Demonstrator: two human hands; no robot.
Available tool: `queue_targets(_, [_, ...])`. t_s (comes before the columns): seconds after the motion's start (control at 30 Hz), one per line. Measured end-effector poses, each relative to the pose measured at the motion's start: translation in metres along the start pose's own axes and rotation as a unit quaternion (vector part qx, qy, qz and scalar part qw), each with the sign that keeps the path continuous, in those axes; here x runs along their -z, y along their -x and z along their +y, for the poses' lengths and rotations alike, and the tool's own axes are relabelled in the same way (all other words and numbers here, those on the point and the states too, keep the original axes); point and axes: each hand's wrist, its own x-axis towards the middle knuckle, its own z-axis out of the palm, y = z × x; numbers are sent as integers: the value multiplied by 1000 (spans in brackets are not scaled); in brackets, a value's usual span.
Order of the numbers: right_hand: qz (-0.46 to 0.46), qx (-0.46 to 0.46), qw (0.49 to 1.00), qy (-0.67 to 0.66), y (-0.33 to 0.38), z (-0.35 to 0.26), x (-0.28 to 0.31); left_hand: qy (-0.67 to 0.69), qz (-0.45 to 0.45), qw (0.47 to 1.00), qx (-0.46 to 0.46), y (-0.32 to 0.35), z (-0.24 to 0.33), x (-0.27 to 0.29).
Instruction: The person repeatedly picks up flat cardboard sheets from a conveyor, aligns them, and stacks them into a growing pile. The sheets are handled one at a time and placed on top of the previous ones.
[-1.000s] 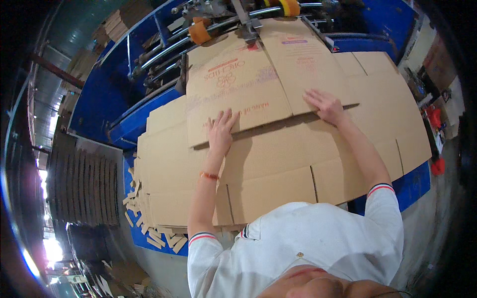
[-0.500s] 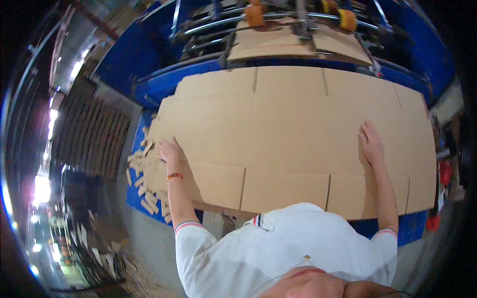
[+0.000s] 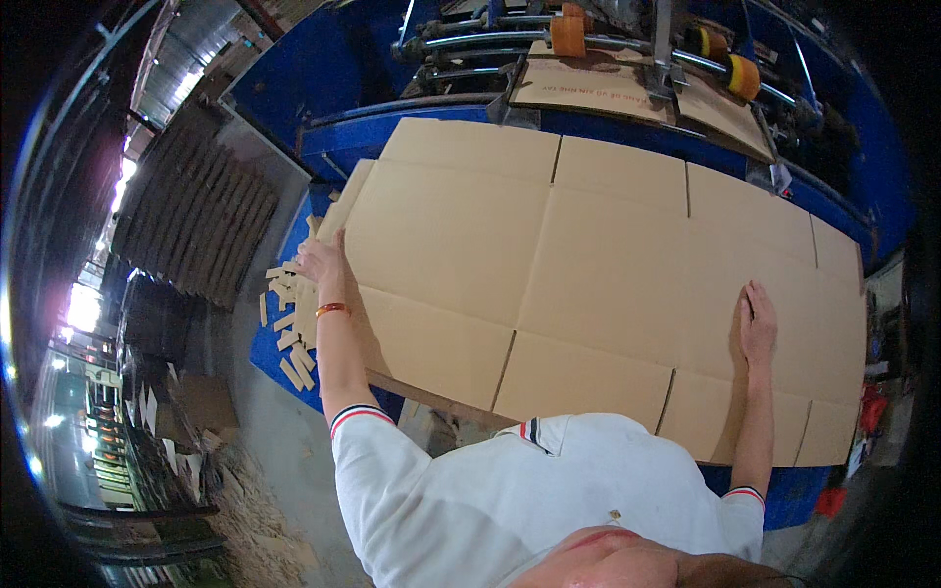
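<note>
A large, flat brown cardboard sheet (image 3: pixel 613 265), with crease lines and slots along its long edges, lies in front of me on a blue machine table. At its left end, my left hand (image 3: pixel 321 263) has its fingers curled over the edge beside a narrow flap; the thumb is apart from them, and the fingertips are partly hidden. Toward the right end, my right hand (image 3: pixel 758 328) rests flat on the cardboard, fingers stretched forward and holding nothing. Small cardboard offcuts (image 3: pixel 295 365) are scattered next to my left forearm.
Beyond the sheet stands a blue machine (image 3: pixel 363 142) with metal shafts and orange rollers (image 3: pixel 568 36). Another cardboard piece (image 3: pixel 578 86) sits under them. At left is a tall stack of dark sheets (image 3: pixel 191 220). Scraps (image 3: pixel 260 539) litter the floor.
The view has turned slightly, so the sheet appears more slanted. My left hand is now at the sheet's left edge, while my right hand lies closer to me on the cardboard.
</note>
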Motion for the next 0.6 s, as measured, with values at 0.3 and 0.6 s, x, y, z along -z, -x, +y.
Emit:
queue_targets(0.3, [-39, -26, 999, 3, 35, -24, 29, 202, -171, 946, -188, -55, -31, 128])
queue_targets(0.6, [50, -385, 888, 245, 200, 63, 79, 820, -289, 458, -184, 107, -73, 191])
